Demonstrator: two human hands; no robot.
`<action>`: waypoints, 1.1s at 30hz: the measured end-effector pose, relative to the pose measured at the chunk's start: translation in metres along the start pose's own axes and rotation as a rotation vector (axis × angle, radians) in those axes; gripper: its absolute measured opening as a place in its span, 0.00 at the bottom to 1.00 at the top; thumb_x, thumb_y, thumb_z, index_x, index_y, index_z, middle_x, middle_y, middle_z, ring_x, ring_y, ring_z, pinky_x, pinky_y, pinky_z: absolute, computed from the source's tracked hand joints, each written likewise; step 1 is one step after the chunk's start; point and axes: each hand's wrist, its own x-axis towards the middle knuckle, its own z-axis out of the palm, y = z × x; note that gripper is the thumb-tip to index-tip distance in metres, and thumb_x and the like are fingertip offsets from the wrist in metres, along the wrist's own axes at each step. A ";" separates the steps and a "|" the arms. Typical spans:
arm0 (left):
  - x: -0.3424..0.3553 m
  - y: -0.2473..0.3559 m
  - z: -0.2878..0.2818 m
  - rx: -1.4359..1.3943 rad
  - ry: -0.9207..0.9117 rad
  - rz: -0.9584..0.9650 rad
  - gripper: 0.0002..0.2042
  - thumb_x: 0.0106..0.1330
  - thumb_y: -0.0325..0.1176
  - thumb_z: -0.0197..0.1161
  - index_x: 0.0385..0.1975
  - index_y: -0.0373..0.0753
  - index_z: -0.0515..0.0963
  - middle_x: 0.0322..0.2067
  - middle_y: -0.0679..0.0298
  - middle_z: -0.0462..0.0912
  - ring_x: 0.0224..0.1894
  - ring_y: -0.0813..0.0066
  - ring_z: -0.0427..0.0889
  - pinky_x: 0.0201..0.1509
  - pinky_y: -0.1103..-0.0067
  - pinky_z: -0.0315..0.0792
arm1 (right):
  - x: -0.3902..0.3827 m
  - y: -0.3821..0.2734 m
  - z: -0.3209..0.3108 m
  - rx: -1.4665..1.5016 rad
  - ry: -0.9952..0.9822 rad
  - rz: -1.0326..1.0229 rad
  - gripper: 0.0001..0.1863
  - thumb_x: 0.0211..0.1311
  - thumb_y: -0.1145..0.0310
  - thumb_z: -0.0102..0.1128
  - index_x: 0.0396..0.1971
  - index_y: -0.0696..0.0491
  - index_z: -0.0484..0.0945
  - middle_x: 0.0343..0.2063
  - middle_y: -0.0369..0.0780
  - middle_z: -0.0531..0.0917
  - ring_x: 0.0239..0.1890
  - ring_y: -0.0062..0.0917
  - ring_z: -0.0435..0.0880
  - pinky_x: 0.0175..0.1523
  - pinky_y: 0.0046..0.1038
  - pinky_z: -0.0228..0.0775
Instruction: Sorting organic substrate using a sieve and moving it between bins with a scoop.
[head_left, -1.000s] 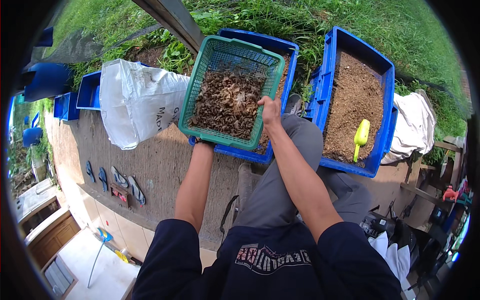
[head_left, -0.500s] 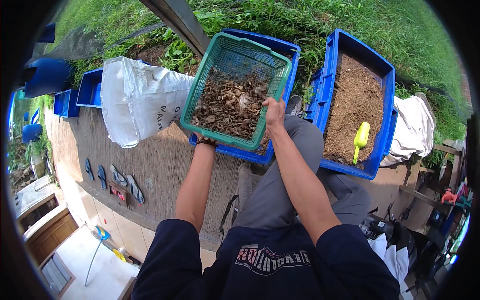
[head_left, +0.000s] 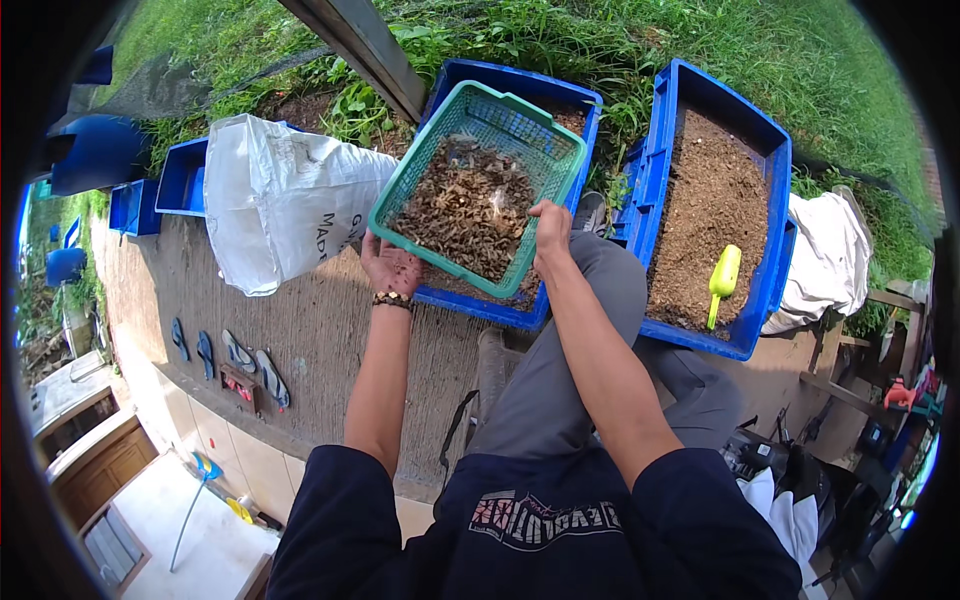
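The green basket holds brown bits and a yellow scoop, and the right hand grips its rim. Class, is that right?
No: the head view shows the yellow scoop in the right-hand blue tub, not the green basket. It holds brown bits, and the right hand grips its rim.

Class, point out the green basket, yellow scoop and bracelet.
Green basket (head_left: 490, 122): head view, far inner mesh wall.
Yellow scoop (head_left: 724, 271): head view, its broad scooping end.
Bracelet (head_left: 392, 299): head view, middle of its band.
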 end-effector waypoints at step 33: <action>-0.016 -0.059 0.027 -0.132 0.115 -0.236 0.26 0.74 0.52 0.39 0.63 0.42 0.65 0.62 0.57 0.69 0.60 0.56 0.70 0.61 0.60 0.70 | 0.004 -0.004 -0.012 0.022 0.087 0.009 0.12 0.43 0.65 0.56 0.20 0.57 0.66 0.29 0.40 0.67 0.34 0.29 0.67 0.41 0.35 0.61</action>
